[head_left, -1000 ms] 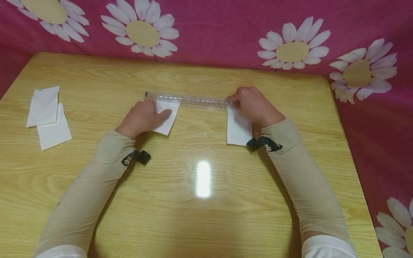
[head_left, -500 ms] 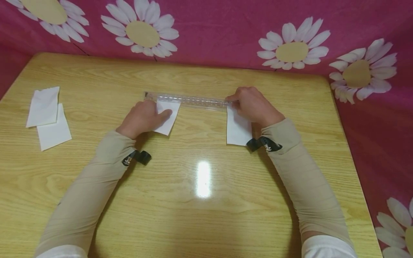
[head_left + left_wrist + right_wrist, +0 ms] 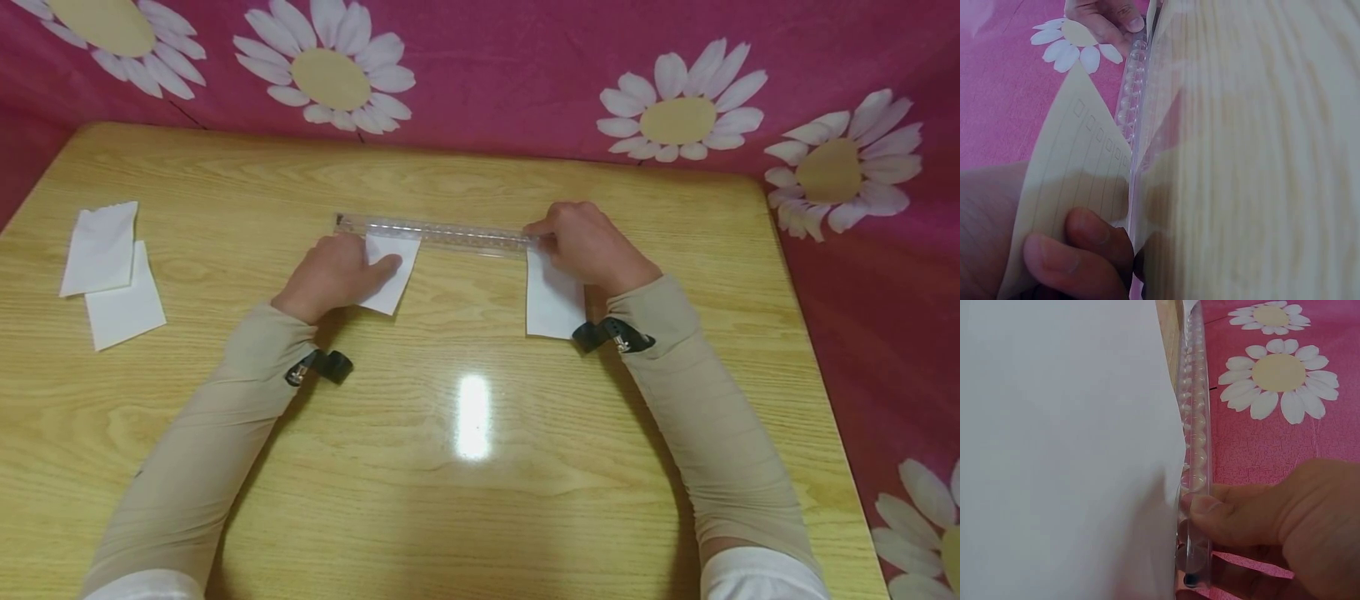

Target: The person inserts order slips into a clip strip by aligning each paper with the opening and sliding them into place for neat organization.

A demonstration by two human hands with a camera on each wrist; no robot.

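Observation:
A long clear plastic strip (image 3: 457, 235) with a row of round bumps lies crosswise ahead of me. My left hand (image 3: 322, 275) is at its left end, gripping a small sheet of paper (image 3: 387, 293) against it. In the left wrist view, this lined sheet (image 3: 1075, 165) has a row of printed squares, and curled fingers (image 3: 1057, 255) overlap it. My right hand (image 3: 592, 246) pinches the strip's right end. A second white sheet (image 3: 553, 307) hangs there below the strip. In the right wrist view, the thumb (image 3: 1209, 506) presses on the bumpy strip (image 3: 1196, 434) beside the sheet (image 3: 1054, 425).
Two overlapping white paper pieces, one upper (image 3: 101, 250) and one lower (image 3: 126, 304), lie at the left of the wooden table (image 3: 465, 517). A pink cloth (image 3: 510, 75) with white flowers stands behind the table and along its right side.
The left hand and its sheet have shifted very slightly to the right. The right hand, the strip and the other papers look the same.

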